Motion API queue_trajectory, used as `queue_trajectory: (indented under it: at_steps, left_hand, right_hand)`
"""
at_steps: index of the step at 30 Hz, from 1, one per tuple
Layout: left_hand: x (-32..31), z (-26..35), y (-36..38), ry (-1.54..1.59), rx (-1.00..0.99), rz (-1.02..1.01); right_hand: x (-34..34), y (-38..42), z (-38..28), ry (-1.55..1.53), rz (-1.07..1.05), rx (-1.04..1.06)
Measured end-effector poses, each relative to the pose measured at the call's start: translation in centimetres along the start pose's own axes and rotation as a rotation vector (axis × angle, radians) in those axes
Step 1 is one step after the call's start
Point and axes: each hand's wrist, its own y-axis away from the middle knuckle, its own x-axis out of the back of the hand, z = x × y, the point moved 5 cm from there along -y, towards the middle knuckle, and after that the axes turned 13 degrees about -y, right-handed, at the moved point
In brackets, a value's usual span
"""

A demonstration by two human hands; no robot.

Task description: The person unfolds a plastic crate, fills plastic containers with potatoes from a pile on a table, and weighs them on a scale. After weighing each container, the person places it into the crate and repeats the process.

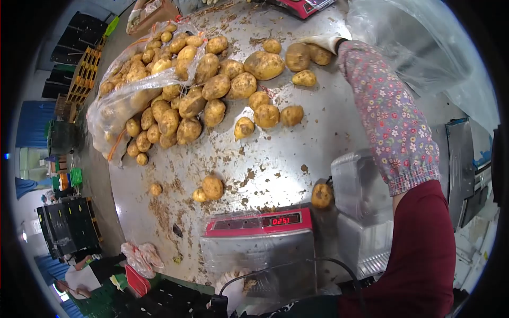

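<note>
My right hand (pixel 322 41), in a white glove below a flowered sleeve (pixel 389 111), reaches to the far side of the table. Its fingers stretch out flat behind two large potatoes (pixel 298 57). My left hand (pixel 231 289), in a pale glove, is low at the near edge of the red scale (pixel 260 222); a brownish patch shows by its fingers, which are too dim to make out. The scale's lit display (pixel 281 221) seems to read 0257. Loose potatoes (pixel 264 65) spill from a clear plastic bag (pixel 114 114) at the left.
Clear plastic containers (pixel 360 185) stand right of the scale, with one potato (pixel 321 195) beside them. Plastic sheeting (pixel 408 42) lies at the upper right. A second red scale (pixel 302 6) is at the far edge. Dirt dots the metal table (pixel 286 159). Another person (pixel 82 278) is at lower left.
</note>
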Motion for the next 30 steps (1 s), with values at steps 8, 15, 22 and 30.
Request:
queue_trajectory:
  at_steps: [8,15,22,30]
  left_hand:
    - [-0.9,-0.4,-0.2,-0.032,0.049,-0.048]
    - [1.2,0.2,-0.3,0.052,-0.068,0.21]
    - [-0.4,-0.4,-0.3,0.062,-0.178,0.387]
    - [-0.8,-0.2,-0.3,-0.084,-0.224,0.481]
  right_hand:
    - [-4.1,5.0,-2.7,0.237,-0.153,-0.008]
    - [-8.3,14.0,-2.3,-0.1,-0.368,-0.192]
    - [-13.2,23.8,-4.9,-0.192,-0.591,-0.387]
    - [-11.7,30.0,-11.0,0.592,-0.688,0.208]
